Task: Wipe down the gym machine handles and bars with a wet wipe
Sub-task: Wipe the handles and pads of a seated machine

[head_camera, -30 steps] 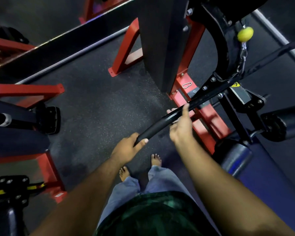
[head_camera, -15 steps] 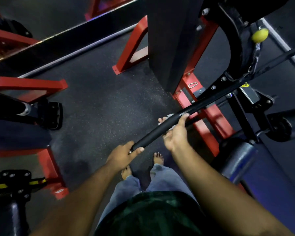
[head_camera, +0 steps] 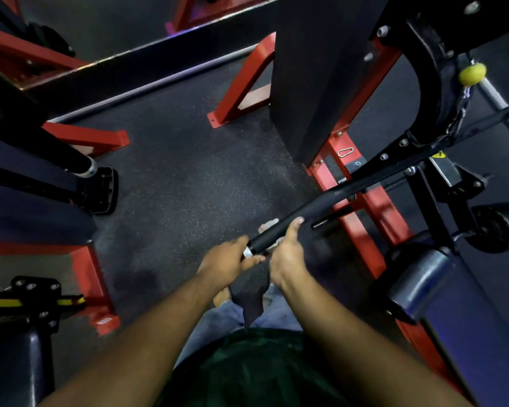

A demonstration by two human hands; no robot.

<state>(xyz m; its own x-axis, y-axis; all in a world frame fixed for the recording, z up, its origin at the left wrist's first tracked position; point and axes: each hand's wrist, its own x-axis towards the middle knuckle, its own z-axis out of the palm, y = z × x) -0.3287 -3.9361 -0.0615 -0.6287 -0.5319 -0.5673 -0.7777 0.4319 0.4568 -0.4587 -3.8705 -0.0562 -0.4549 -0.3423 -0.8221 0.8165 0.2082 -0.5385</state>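
A long black pull-down bar (head_camera: 315, 205) slants from the machine at the upper right down to my hands. My left hand (head_camera: 228, 259) grips its near end, where a silver cap shows. My right hand (head_camera: 285, 249) is wrapped round the black foam grip just above, thumb on top. A pale wet wipe (head_camera: 269, 224) peeks out from under the right hand's fingers against the bar; most of it is hidden.
Red machine frame (head_camera: 362, 218) and a black upright column (head_camera: 315, 77) stand right of the bar. A blue padded seat (head_camera: 453, 312) is at lower right. Another red-and-black machine (head_camera: 41, 171) fills the left. Dark speckled floor (head_camera: 188, 183) lies between. My bare feet are below the hands.
My right hand has slid down the bar toward the near end, closing on my left hand. The view has shifted slightly.
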